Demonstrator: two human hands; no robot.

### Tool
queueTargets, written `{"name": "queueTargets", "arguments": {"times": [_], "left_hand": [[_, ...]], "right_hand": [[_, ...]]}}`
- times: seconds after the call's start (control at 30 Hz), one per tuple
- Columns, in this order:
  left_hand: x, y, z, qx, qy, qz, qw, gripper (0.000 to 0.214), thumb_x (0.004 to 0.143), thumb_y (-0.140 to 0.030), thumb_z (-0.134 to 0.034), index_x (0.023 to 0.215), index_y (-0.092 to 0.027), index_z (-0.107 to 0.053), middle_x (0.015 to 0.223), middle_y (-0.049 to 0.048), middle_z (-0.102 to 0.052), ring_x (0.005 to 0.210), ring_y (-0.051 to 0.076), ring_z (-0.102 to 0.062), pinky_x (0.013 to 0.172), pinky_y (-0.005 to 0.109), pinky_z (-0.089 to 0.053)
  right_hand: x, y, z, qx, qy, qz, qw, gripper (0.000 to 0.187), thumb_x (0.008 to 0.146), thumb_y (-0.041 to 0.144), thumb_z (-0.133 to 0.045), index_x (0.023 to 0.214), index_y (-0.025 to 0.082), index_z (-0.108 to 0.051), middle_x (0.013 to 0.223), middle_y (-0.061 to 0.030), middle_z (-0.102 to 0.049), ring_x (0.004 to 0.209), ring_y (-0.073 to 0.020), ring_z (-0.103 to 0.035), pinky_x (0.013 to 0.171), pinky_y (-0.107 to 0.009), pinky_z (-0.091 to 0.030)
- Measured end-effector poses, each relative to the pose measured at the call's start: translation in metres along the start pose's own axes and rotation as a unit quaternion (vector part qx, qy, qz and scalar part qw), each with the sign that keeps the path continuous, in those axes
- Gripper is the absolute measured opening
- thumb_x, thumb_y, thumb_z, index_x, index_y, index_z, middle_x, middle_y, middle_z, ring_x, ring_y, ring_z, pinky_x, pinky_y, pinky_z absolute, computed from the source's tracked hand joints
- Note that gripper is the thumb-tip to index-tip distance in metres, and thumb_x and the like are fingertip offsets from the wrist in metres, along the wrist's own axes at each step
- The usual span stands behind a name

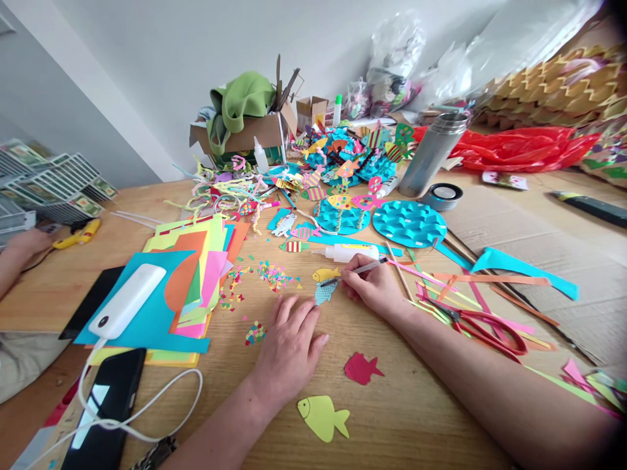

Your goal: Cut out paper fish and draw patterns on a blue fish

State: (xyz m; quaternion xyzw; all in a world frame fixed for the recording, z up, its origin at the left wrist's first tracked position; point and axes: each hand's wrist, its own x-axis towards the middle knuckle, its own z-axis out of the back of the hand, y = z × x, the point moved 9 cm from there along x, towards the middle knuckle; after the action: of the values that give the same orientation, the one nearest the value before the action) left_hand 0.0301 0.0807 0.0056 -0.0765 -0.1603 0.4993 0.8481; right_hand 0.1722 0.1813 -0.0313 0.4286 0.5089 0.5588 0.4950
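Note:
My right hand [371, 284] is closed around a thin grey pen [360, 268] whose tip touches a small blue paper fish [325, 291] on the wooden table. My left hand [290, 343] lies flat and open beside that fish, fingertips near its lower edge. A yellow paper fish [326, 274] sits just above the blue one. Nearer me lie a red paper fish [361, 368] and a larger yellow paper fish [323, 416]. A white glue bottle [347, 252] lies on its side just beyond my right hand.
A stack of coloured paper [196, 281] with a white power bank [126, 301] lies at left, a phone [105, 411] below it. Red scissors [484, 326] and paper strips lie at right. Blue discs [409, 224], a metal flask [431, 153] and boxes stand behind. Another person's hand [27, 243] rests far left.

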Motion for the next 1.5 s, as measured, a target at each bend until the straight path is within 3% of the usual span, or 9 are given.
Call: {"name": "queueTargets", "arguments": {"times": [1.5], "left_hand": [[-0.0007, 0.0013, -0.002, 0.001, 0.003, 0.002, 1.0, 0.034, 0.091, -0.025, -0.058, 0.123, -0.013, -0.057, 0.132, 0.0095, -0.059, 0.126, 0.031, -0.044, 0.111, 0.056, -0.035]], "right_hand": [[-0.0011, 0.0023, -0.0023, 0.014, 0.019, -0.013, 1.0, 0.01, 0.066, 0.023, -0.06, 0.062, 0.02, -0.051, 0.048, 0.0033, -0.057, 0.038, -0.0095, -0.047, 0.038, -0.021, -0.034]]}}
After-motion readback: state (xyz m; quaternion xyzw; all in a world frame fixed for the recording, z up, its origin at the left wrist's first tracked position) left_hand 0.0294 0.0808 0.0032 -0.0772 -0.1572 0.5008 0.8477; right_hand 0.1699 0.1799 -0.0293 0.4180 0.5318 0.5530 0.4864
